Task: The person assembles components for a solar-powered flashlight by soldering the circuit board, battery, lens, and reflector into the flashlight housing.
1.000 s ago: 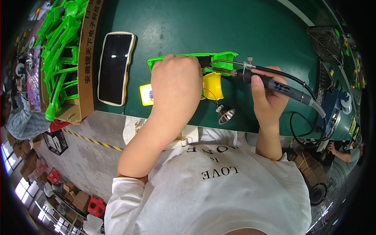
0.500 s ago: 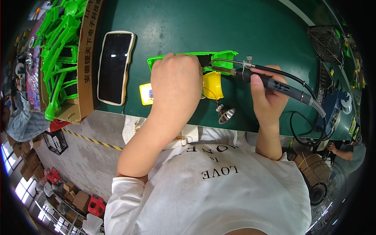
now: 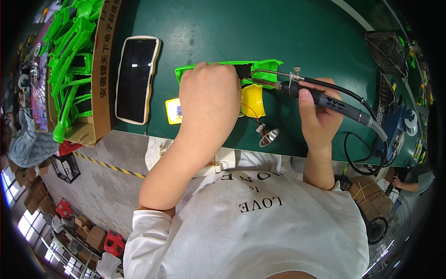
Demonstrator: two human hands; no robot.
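Note:
My right hand (image 3: 320, 114) is closed round the dark handle of a soldering iron (image 3: 334, 103) with a thin metal feed tube along it. The iron's tip points left into an open green plastic housing (image 3: 267, 67), close to my left fingers. Over that housing my left hand (image 3: 210, 90) is curled, its fingertips turned down and hidden, so what they grip cannot be made out. A yellow plastic piece (image 3: 252, 100) lies just below the housing. From it a red wire leads to a shiny round reflector lamp (image 3: 268, 136). Left of my wrist shows a yellow part (image 3: 173, 111).
A phone in a pale case (image 3: 135, 81) lies on the green table (image 3: 297, 28). At the left stands a cardboard box (image 3: 103, 79) with several green plastic parts (image 3: 76, 46). A black grille fan (image 3: 386, 52) and a blue stand (image 3: 395, 128) are at the right, near the iron's cable.
The soldering iron and my right hand have shifted very slightly right and down. My left hand and the green housing stay practically in place.

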